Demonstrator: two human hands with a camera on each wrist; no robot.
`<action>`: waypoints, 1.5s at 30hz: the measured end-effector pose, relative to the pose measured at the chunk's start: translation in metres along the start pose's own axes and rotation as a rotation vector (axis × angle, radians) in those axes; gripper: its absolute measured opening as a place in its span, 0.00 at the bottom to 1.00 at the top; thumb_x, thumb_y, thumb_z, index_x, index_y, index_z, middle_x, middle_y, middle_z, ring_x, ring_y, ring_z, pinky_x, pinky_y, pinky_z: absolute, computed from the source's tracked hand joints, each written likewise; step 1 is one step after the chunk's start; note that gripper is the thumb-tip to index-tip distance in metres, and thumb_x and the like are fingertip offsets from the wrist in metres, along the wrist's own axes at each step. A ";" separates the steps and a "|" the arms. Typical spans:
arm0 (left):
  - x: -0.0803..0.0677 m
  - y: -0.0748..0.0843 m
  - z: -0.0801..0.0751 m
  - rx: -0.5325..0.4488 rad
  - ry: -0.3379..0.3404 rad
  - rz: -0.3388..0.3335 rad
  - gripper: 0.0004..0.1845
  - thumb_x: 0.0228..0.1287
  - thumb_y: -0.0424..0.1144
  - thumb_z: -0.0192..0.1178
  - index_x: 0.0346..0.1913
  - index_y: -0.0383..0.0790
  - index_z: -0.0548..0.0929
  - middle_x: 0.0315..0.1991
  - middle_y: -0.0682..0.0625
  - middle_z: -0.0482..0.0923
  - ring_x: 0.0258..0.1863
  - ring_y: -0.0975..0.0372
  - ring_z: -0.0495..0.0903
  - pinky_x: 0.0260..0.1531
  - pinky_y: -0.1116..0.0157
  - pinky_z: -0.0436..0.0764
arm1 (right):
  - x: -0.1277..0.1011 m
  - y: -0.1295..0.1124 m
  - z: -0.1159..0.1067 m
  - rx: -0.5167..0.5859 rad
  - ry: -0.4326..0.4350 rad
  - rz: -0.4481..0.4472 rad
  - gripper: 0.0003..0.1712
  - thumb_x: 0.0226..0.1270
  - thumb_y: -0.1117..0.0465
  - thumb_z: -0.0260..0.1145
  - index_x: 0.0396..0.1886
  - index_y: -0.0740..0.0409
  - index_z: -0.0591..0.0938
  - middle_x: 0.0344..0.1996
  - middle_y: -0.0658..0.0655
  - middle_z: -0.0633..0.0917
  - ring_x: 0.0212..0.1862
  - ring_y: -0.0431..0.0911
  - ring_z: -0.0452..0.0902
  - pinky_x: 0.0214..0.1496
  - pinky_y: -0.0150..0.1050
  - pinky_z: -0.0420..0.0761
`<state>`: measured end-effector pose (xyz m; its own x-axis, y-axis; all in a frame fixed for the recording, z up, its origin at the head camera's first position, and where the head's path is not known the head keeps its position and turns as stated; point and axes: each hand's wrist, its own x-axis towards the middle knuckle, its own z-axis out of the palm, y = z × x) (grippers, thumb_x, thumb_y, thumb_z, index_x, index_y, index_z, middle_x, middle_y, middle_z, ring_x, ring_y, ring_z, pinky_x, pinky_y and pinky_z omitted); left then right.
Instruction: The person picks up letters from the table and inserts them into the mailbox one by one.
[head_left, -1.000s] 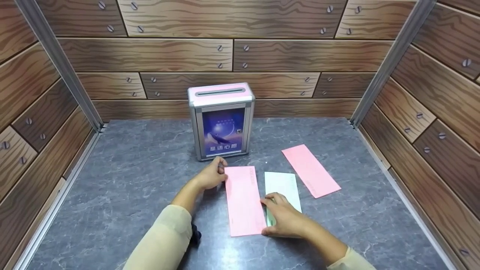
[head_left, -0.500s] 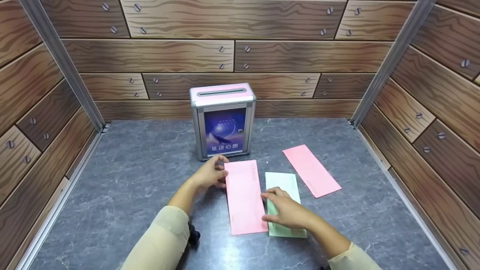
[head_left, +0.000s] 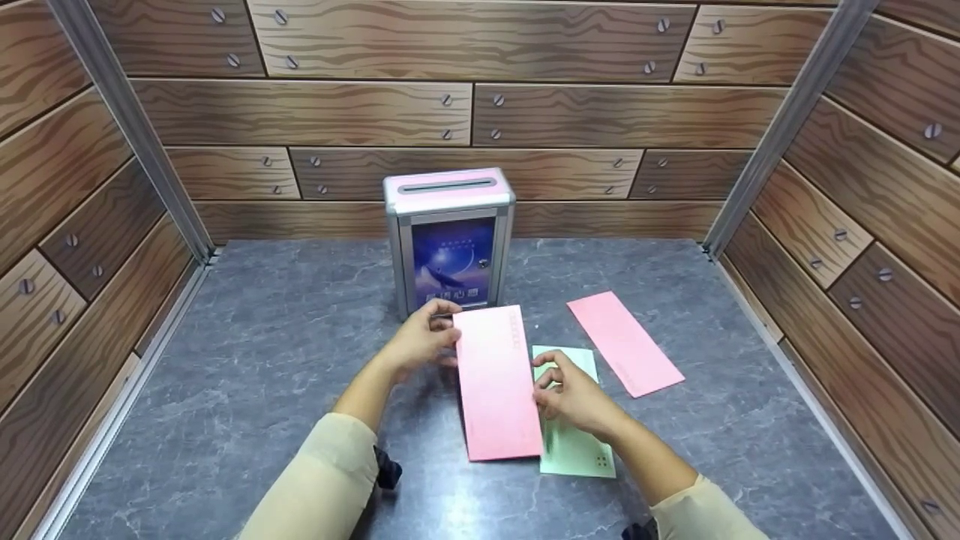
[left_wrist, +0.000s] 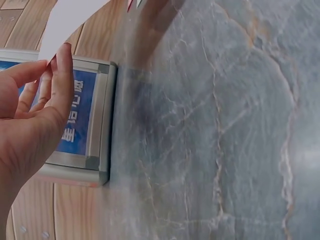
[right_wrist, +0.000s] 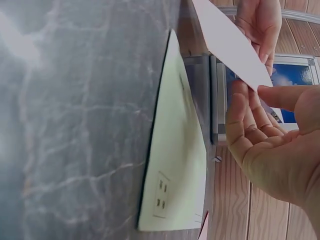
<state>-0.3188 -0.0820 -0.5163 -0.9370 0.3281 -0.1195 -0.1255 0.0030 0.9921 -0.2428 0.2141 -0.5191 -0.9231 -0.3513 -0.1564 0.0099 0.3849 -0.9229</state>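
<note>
From my end I see a grey, pale-veined bench (head_left: pixel 300 337) carrying an upright silver-framed box (head_left: pixel 454 255) farther back, a pale green paper (head_left: pixel 576 444) nearer me, and, just to its right, a pink paper (head_left: pixel 626 343) lying aslant.

Your left sleeve (head_left: pixel 319 472): pale cream, plain, lightly creased. Your right sleeve (head_left: pixel 705 514): matching cream. Small black fitting (head_left: pixel 388 471), knobby, juts beside your left cuff (head_left: pixel 356 433); second black piece (head_left: pixel 639 532), partly cropped, by your right.
</note>
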 end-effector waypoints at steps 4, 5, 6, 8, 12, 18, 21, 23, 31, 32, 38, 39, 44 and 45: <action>-0.004 0.006 0.003 -0.011 0.000 0.015 0.22 0.78 0.27 0.60 0.70 0.41 0.73 0.44 0.49 0.79 0.42 0.59 0.83 0.37 0.60 0.94 | 0.004 -0.002 -0.001 0.062 -0.023 -0.010 0.25 0.77 0.72 0.61 0.69 0.63 0.66 0.38 0.54 0.81 0.35 0.44 0.85 0.38 0.37 0.88; -0.005 0.007 0.004 -0.011 0.002 0.020 0.23 0.78 0.28 0.60 0.71 0.41 0.73 0.44 0.48 0.79 0.41 0.60 0.83 0.36 0.60 0.93 | 0.005 -0.003 -0.001 0.067 -0.029 -0.012 0.25 0.77 0.72 0.61 0.69 0.63 0.66 0.38 0.53 0.80 0.35 0.44 0.84 0.37 0.37 0.88; -0.006 0.009 0.005 -0.010 0.004 0.026 0.23 0.78 0.28 0.60 0.71 0.40 0.73 0.45 0.48 0.79 0.40 0.60 0.83 0.35 0.60 0.93 | 0.006 -0.003 -0.001 0.070 -0.034 -0.014 0.24 0.77 0.72 0.60 0.68 0.63 0.66 0.37 0.52 0.79 0.35 0.43 0.84 0.37 0.36 0.88; -0.007 0.011 0.007 -0.007 0.008 0.037 0.23 0.78 0.28 0.60 0.71 0.40 0.74 0.45 0.48 0.79 0.39 0.59 0.84 0.33 0.61 0.93 | 0.007 -0.004 0.000 0.075 -0.041 -0.017 0.22 0.77 0.73 0.59 0.66 0.63 0.67 0.37 0.52 0.77 0.35 0.44 0.83 0.36 0.36 0.88; -0.010 0.014 0.008 0.003 0.016 0.050 0.23 0.79 0.30 0.61 0.73 0.41 0.74 0.48 0.47 0.80 0.38 0.59 0.86 0.31 0.62 0.92 | 0.008 -0.006 0.002 0.085 -0.044 -0.017 0.19 0.76 0.74 0.59 0.62 0.63 0.67 0.37 0.52 0.76 0.34 0.45 0.82 0.35 0.37 0.88; -0.012 0.018 0.008 0.011 -0.020 0.085 0.31 0.76 0.28 0.63 0.78 0.40 0.69 0.59 0.41 0.81 0.43 0.57 0.86 0.34 0.59 0.92 | 0.011 -0.009 0.002 0.079 -0.031 -0.027 0.20 0.74 0.73 0.59 0.61 0.63 0.67 0.40 0.56 0.76 0.37 0.46 0.82 0.37 0.40 0.90; -0.014 0.020 0.007 0.031 -0.038 0.106 0.34 0.74 0.25 0.63 0.79 0.42 0.68 0.61 0.40 0.80 0.45 0.56 0.86 0.36 0.59 0.92 | 0.012 -0.012 0.001 0.074 -0.032 -0.042 0.20 0.72 0.73 0.59 0.60 0.64 0.67 0.42 0.57 0.76 0.37 0.45 0.81 0.36 0.38 0.90; -0.015 0.022 0.007 0.038 -0.035 0.113 0.35 0.72 0.24 0.63 0.79 0.44 0.68 0.60 0.39 0.81 0.45 0.55 0.87 0.37 0.60 0.92 | 0.013 -0.013 0.002 0.072 -0.032 -0.053 0.20 0.72 0.73 0.60 0.59 0.64 0.67 0.42 0.56 0.76 0.37 0.45 0.81 0.35 0.37 0.90; -0.020 0.034 0.006 0.075 -0.022 0.142 0.35 0.71 0.22 0.63 0.78 0.44 0.70 0.60 0.37 0.83 0.44 0.57 0.88 0.36 0.60 0.92 | 0.015 -0.020 0.000 0.068 -0.014 -0.069 0.22 0.77 0.69 0.65 0.63 0.65 0.68 0.43 0.55 0.78 0.41 0.44 0.80 0.38 0.34 0.88; -0.020 0.035 0.006 0.082 -0.024 0.146 0.35 0.71 0.22 0.62 0.78 0.44 0.70 0.60 0.37 0.83 0.44 0.57 0.88 0.36 0.61 0.92 | 0.016 -0.022 0.000 0.068 -0.010 -0.069 0.22 0.77 0.68 0.65 0.64 0.64 0.68 0.44 0.56 0.78 0.42 0.44 0.81 0.39 0.36 0.88; -0.023 0.040 0.008 0.107 -0.032 0.162 0.35 0.71 0.22 0.63 0.77 0.44 0.71 0.62 0.37 0.83 0.45 0.58 0.88 0.36 0.60 0.92 | 0.022 -0.034 -0.009 0.068 0.017 -0.083 0.25 0.80 0.66 0.64 0.69 0.64 0.67 0.48 0.58 0.80 0.47 0.45 0.80 0.45 0.39 0.89; -0.023 0.041 0.008 0.108 -0.032 0.166 0.35 0.70 0.22 0.64 0.77 0.44 0.71 0.62 0.37 0.83 0.45 0.58 0.88 0.36 0.60 0.92 | 0.023 -0.037 -0.011 0.074 0.022 -0.088 0.26 0.79 0.66 0.64 0.70 0.64 0.66 0.48 0.58 0.80 0.46 0.45 0.80 0.45 0.38 0.89; -0.026 0.043 0.012 0.107 -0.038 0.182 0.34 0.70 0.23 0.64 0.77 0.44 0.72 0.63 0.38 0.83 0.45 0.57 0.88 0.37 0.60 0.92 | 0.025 -0.051 -0.019 0.122 0.060 -0.120 0.30 0.77 0.71 0.64 0.72 0.64 0.64 0.47 0.59 0.81 0.42 0.45 0.80 0.42 0.37 0.88; -0.027 0.043 0.013 0.106 -0.041 0.184 0.34 0.70 0.22 0.64 0.76 0.44 0.72 0.63 0.38 0.83 0.45 0.57 0.87 0.37 0.60 0.92 | 0.025 -0.054 -0.020 0.129 0.068 -0.128 0.32 0.76 0.73 0.64 0.73 0.63 0.63 0.47 0.59 0.81 0.42 0.45 0.81 0.42 0.37 0.89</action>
<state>-0.2948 -0.0786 -0.4697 -0.9266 0.3706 0.0638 0.0836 0.0377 0.9958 -0.2744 0.2018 -0.4663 -0.9440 -0.3297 -0.0149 -0.0637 0.2263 -0.9720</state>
